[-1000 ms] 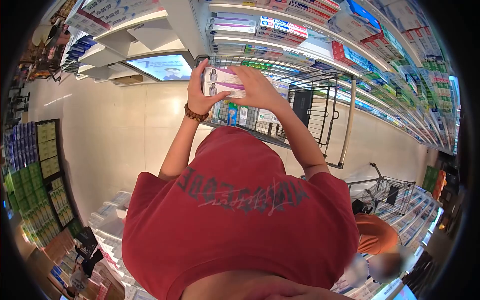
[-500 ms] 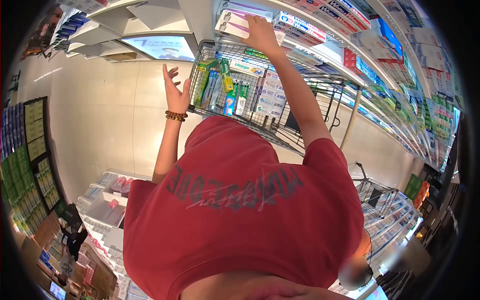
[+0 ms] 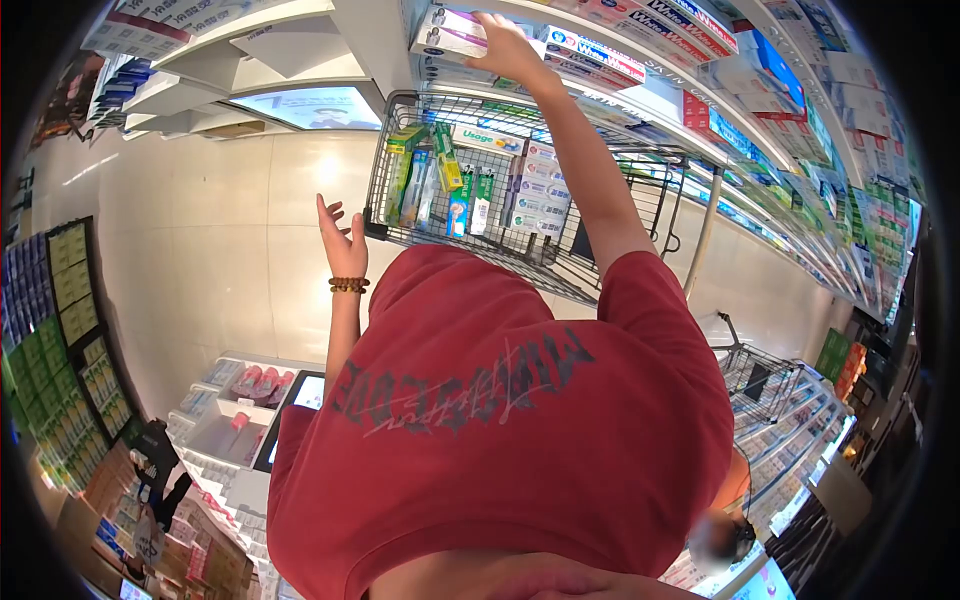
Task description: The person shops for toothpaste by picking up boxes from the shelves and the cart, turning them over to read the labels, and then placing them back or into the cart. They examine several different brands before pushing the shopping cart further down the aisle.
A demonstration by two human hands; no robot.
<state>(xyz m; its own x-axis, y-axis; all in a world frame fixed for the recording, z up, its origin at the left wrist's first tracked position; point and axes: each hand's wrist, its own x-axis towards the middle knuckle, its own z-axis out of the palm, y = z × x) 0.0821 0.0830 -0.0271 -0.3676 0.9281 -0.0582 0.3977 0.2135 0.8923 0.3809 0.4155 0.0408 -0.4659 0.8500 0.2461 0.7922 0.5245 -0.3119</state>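
My right hand (image 3: 508,52) reaches up to the shelf. Its thumb and fingers span a white-and-purple box (image 3: 448,32) beside the White & White boxes (image 3: 600,58). Part of that box is hidden under the hand. To the left of the shopping cart (image 3: 371,222), my left hand (image 3: 343,242) hangs in the air, fingers apart, holding nothing. Beaded bracelets (image 3: 348,285) circle that wrist. Inside the cart lie green-and-yellow boxes (image 3: 447,160), blue-and-green packs (image 3: 459,205), a stack of white boxes (image 3: 540,190) and a box marked Usage (image 3: 488,138).
Shelves (image 3: 760,90) full of boxed goods run along the right. A lit screen (image 3: 310,108) is set at the upper left. Behind me are a display counter (image 3: 228,425), another cart (image 3: 755,385) and, at lower right, another person (image 3: 735,490).
My right hand and the white-and-purple box have shifted slightly left and deeper onto the shelf. My left hand has dropped a little, away from the cart's corner. The view has also shifted.
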